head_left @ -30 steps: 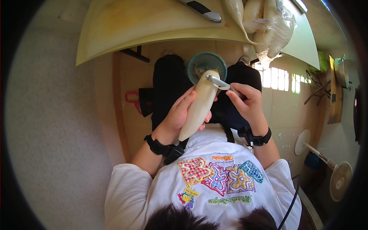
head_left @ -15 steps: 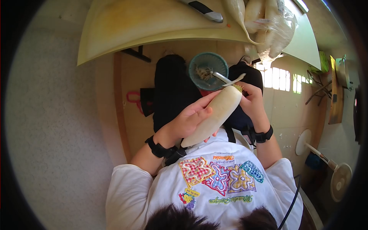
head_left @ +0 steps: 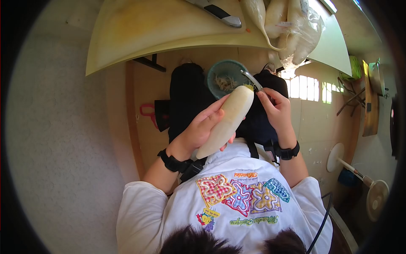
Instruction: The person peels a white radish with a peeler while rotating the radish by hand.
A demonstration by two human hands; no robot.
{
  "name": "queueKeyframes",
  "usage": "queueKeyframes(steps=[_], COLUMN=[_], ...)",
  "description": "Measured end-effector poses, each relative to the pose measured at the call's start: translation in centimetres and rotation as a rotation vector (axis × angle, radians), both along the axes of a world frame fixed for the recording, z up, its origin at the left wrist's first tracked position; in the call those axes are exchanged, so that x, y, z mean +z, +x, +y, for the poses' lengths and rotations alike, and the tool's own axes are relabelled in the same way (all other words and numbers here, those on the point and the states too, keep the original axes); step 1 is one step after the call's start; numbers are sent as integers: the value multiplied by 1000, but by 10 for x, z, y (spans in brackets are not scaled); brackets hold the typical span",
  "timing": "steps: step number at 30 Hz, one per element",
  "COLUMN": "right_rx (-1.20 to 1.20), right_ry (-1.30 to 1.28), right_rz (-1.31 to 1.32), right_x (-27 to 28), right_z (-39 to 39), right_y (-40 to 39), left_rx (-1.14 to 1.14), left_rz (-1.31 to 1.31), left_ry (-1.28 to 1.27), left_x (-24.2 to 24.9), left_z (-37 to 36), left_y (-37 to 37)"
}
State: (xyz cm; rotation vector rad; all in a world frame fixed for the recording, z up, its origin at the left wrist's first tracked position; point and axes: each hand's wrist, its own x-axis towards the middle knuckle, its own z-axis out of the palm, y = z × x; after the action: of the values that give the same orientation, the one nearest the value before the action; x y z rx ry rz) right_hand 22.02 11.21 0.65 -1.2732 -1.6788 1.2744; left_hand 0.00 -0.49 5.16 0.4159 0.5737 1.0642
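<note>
A white daikon radish (head_left: 230, 120) lies slanted across my left hand (head_left: 205, 127), whose fingers wrap round its lower half. Its trimmed greenish top points up and to the right. My right hand (head_left: 275, 108) grips a silver peeler (head_left: 252, 78) right beside that top end. Below them, between the knees, stands a teal basin (head_left: 211, 80) with peel strips (head_left: 226, 83) in it.
Ahead is a table (head_left: 169, 42) bearing a dark-handled knife (head_left: 222, 16) and several daikons in a plastic bag (head_left: 302, 42). A pink-handled item (head_left: 147, 110) is on the floor at left; a white fan (head_left: 376, 199) stands at right.
The peel strip that hung at the peeler no longer shows there. The daikon has shifted a little left, and the peeler has turned and now stands just past its top end.
</note>
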Motion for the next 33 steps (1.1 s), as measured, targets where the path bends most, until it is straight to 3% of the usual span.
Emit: queueKeyframes(steps=[6, 10, 15, 33], right_rx=[30, 258, 490, 489], right_ry=[-25, 39, 177, 205], right_rz=[106, 55, -65, -77], right_x=[19, 43, 53, 46], right_z=[-4, -12, -17, -20], right_y=[7, 7, -4, -9], left_rx=[134, 157, 196, 188], left_rz=[-35, -141, 23, -6], left_ry=[-134, -131, -149, -123], left_x=[-9, -19, -15, -17], left_z=[3, 4, 4, 0], left_y=[1, -1, 1, -1])
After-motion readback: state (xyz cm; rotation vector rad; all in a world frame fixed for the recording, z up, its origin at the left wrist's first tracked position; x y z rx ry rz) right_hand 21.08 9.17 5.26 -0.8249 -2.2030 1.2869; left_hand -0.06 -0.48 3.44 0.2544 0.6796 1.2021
